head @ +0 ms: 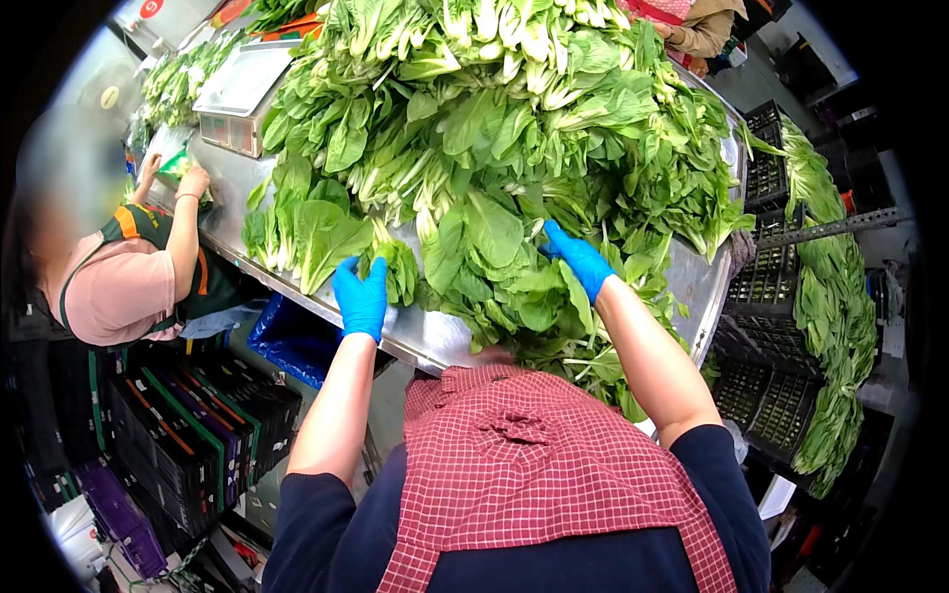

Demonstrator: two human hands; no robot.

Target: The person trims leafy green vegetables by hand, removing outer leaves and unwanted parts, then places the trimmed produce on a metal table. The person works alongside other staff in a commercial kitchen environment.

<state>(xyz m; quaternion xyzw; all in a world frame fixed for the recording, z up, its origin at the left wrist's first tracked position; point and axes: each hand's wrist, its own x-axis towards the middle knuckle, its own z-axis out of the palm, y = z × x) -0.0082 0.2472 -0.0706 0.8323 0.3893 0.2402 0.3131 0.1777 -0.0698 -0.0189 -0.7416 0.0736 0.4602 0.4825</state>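
Note:
My left hand (361, 296), in a blue glove, is over the near edge of the metal table with its fingers apart. Just past its fingertips lies a small bunch of leafy greens (400, 273), beside more loose greens (326, 237). My right hand (578, 256), gloved alike, reaches into the leaves at the right, its fingertips by a pale stem end; leaves hide part of the fingers, so its grip cannot be told. A large heap of pale-stemmed leafy greens (474, 126) covers much of the table before me.
The metal table (426, 326) has a raised rim. A weighing scale (245, 96) stands at the back left. A co-worker (141, 274) handles a plastic bag at the left; another's sleeve (700, 30) shows at top right. Black crates (764, 296) with greens are at the right, stacked crates (193, 437) lower left.

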